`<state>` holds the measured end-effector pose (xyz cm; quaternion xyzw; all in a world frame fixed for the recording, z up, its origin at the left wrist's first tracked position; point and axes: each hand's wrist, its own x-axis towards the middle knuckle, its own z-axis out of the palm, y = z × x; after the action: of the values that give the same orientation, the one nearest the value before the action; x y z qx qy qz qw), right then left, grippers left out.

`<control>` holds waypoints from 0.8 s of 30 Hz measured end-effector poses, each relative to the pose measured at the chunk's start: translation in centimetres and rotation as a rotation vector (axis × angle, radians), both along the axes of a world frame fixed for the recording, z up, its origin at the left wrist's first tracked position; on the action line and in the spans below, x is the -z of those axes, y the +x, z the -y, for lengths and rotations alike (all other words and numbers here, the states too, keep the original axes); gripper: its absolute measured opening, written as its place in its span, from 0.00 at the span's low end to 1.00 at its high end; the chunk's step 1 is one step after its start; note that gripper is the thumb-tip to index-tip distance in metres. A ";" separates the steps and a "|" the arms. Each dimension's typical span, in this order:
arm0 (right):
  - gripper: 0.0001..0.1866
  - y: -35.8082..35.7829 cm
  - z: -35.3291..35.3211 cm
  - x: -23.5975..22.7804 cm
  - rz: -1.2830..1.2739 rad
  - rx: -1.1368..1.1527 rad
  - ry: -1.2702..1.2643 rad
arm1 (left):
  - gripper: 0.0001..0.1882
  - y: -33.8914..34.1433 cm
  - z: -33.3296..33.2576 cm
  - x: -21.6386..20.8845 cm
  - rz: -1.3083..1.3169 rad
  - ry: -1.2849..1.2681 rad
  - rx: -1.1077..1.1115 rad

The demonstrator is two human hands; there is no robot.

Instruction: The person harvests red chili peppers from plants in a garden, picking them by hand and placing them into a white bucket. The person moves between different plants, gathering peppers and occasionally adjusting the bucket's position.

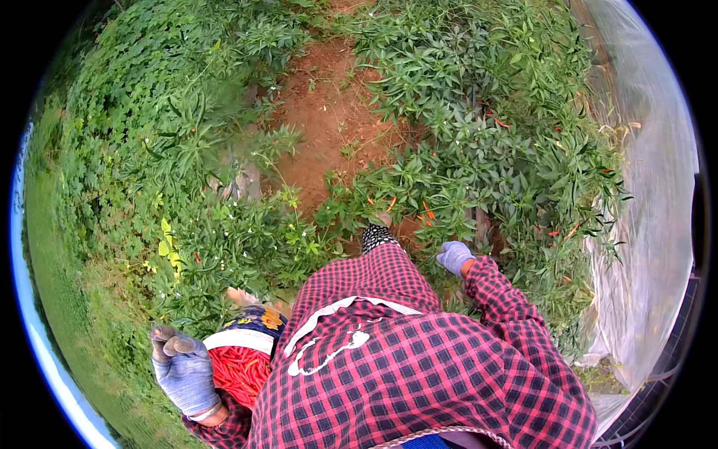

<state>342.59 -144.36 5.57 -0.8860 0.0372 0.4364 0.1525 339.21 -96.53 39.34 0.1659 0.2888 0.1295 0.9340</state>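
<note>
My left hand (184,373), in a grey-blue knit glove with stained fingertips, is raised at the lower left with its fingers curled in. What they may enclose is hidden. Just right of it is a container of red chili peppers (238,372), with a white rim and a dark, flower-patterned side, close against my left side. Over at the right, my right hand (454,257), in a similar glove, reaches toward the pepper plants (479,161). Its fingers look closed, and any content is out of sight. Orange-red chilies (428,212) hang close above that hand.
A strip of reddish soil (321,120) runs between leafy rows. Dense vines (112,142) cover the left side. Translucent plastic sheeting (654,187) borders the right. My leg in checked cloth and a dotted cuff (378,236) stands among the plants.
</note>
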 end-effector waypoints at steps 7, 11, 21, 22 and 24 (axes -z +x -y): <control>0.09 6.0 2.3 1.3 0.160 0.218 0.110 | 0.09 12.9 11.3 -0.6 -0.072 0.019 0.304; 0.12 9.4 1.3 -2.5 0.131 0.380 0.374 | 0.08 20.8 16.7 -1.7 -0.119 -0.001 0.592; 0.30 20.4 -9.4 -6.0 -0.039 0.731 1.383 | 0.14 38.4 27.9 1.3 0.048 0.125 1.514; 0.31 22.7 -10.5 -8.2 0.009 0.639 1.326 | 0.15 40.0 27.8 2.3 -0.018 0.051 1.551; 0.31 26.6 -12.8 -9.1 0.076 0.619 1.264 | 0.15 43.4 27.6 5.2 -0.006 -0.047 1.619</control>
<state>369.22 -131.54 14.67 -0.5910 0.0218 0.2796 0.7563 382.64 -124.17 34.15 0.3041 0.0842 -0.5932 0.7406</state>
